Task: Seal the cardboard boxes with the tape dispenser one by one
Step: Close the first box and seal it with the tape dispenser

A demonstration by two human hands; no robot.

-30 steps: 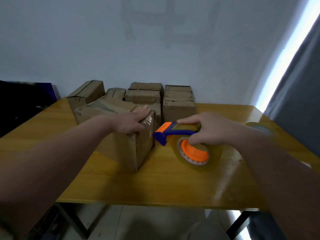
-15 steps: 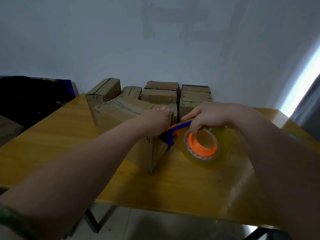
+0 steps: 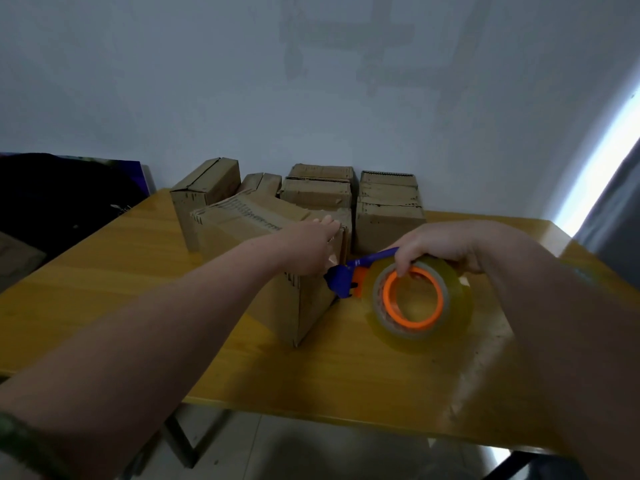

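Note:
A long cardboard box (image 3: 242, 220) lies on the yellow table (image 3: 104, 292) in front of me. My left hand (image 3: 311, 245) presses flat on the box's near right top corner. My right hand (image 3: 440, 245) grips the tape dispenser (image 3: 405, 292), a blue frame with an orange hub and a big roll of clear tape. The dispenser's blue head touches the box's right end face just below my left hand. Several more cardboard boxes (image 3: 388, 209) stand behind, against the wall.
The table's front edge runs across the lower view, with floor and a metal leg (image 3: 180, 441) below. A dark object (image 3: 62, 192) sits beyond the table's left side. A grey curtain (image 3: 616, 216) hangs at the right.
My right hand has brought the dispenser left until its head meets the box's end face. My left hand stayed on the box corner. The camera moved closer and tilted.

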